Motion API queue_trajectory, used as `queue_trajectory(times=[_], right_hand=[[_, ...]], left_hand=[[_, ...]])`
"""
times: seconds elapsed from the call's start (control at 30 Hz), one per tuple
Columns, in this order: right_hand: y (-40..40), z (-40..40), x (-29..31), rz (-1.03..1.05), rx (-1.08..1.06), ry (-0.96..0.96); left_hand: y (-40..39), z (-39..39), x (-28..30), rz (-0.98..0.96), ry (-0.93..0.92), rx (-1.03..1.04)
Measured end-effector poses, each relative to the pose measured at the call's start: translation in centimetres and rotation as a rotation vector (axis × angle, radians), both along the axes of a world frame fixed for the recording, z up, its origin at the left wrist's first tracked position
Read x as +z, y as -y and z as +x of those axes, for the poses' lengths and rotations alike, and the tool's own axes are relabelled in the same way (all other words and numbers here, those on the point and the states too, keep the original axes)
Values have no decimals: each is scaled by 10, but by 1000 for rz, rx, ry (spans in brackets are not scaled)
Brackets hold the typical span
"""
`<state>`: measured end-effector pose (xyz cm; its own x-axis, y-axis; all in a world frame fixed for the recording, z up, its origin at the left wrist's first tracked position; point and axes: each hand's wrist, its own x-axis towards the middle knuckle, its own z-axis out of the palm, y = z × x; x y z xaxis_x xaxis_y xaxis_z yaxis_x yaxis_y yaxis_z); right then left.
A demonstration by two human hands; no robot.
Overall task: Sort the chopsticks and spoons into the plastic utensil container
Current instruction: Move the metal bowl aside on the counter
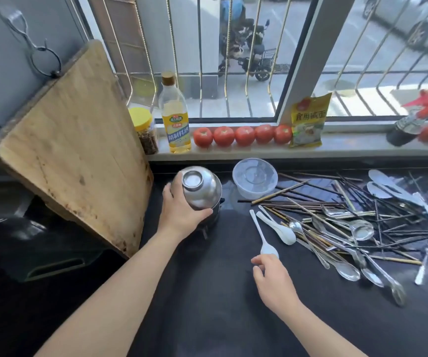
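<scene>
A: What is seen nearest on the dark surface (207,292)?

B: The right hand (272,276) is laid low there, its fingers loosely curled. The bowl end of a white plastic spoon (263,238) is touched by the fingertips; whether it is pinched cannot be told.

A: And the left hand (182,212)?

B: Its grip is wrapped around an upturned steel bowl (197,188), which is set on top of a stack of other metalware.

A: Where are the task's things found?

B: A tangled pile of chopsticks (336,207) and metal spoons (347,269) is spread over the right half of the surface, with more white spoons at its far right. The clear plastic container (254,177) is stood just behind the pile's left edge, beside the steel bowl.

A: Farther back?

B: A wooden cutting board (71,143) is leaned at the left. On the windowsill (349,145), a yellow-lidded jar (144,132), an oil bottle (175,117), a row of tomatoes (243,135) and a yellow packet (308,119) are lined up.
</scene>
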<state>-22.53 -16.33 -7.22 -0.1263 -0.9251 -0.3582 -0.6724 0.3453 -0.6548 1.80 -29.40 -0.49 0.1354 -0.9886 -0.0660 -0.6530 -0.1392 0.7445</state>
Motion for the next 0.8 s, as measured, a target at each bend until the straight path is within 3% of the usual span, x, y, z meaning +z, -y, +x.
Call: queue_trajectory(times=[0.23,0.3,0.37,0.43,0.47,0.53,0.6,0.7,0.8], right_hand=[[16,-9,11,5,0,-26],[17,-9,9,26,8,-28],[18,-7,7,53,22,-26],[19,-5,6,68,32,-28],[19,-5,6,77,32,-32],[18,-6,4,96,32,-38],[16,-9,2,110,32,-30],[13,-18,0,104,9,-22],[15,-26,1,103,-28,-21]], left_hand=[[14,-1,-13,151,82,-1],[10,-3,-7,145,179,23],[-5,-9,-6,-131,385,-24],[-32,-24,-16,-503,488,-281],[-47,-34,-28,-565,524,-452],[-66,-44,-50,-321,682,-732],[-63,-42,-69,62,866,-751],[-43,-31,-79,144,1029,-751],[-28,-22,-80,197,1021,-675]])
